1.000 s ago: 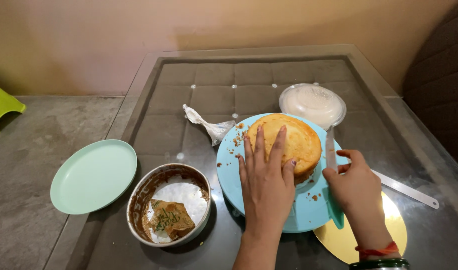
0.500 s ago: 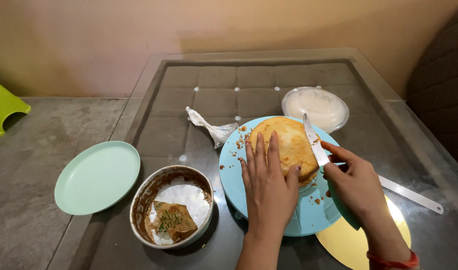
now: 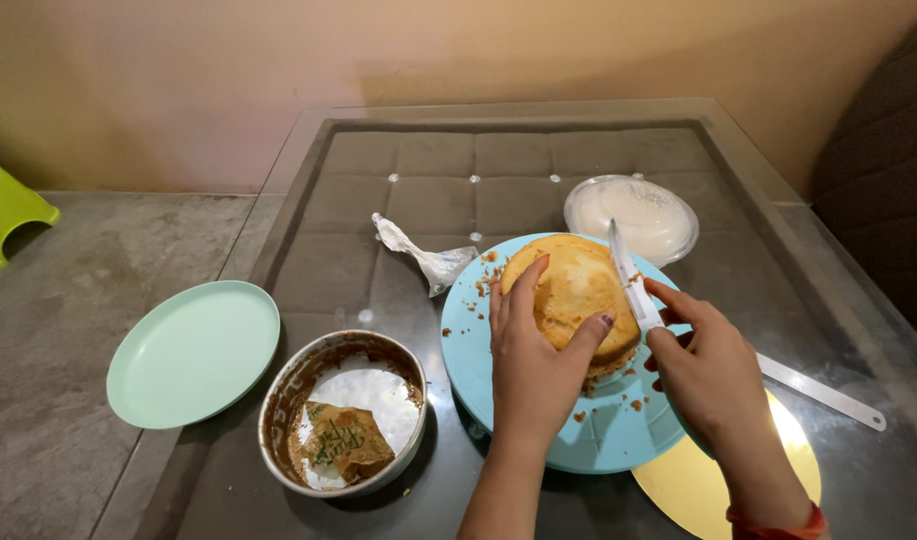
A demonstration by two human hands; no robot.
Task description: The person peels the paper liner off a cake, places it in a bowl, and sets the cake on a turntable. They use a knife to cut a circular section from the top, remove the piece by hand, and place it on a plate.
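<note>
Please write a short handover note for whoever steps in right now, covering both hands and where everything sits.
Left hand: flat on the cake, steadying it.
Right hand: grip shut on a knife, blade at the cake's right side.
The cake sits on a blue plate, crumbs around it, on the glass table. Beside it: an empty baking tin with its paper liner, a green plate, a covered white bowl, a gold board.
Done: cake out of the tin. Left: no cut shows yet.

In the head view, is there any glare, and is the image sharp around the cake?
Head view: small glare spots on the glass table and shine on the gold board; the cake, left hand and knife look sharp; soft warm light, faint shadows.
</note>
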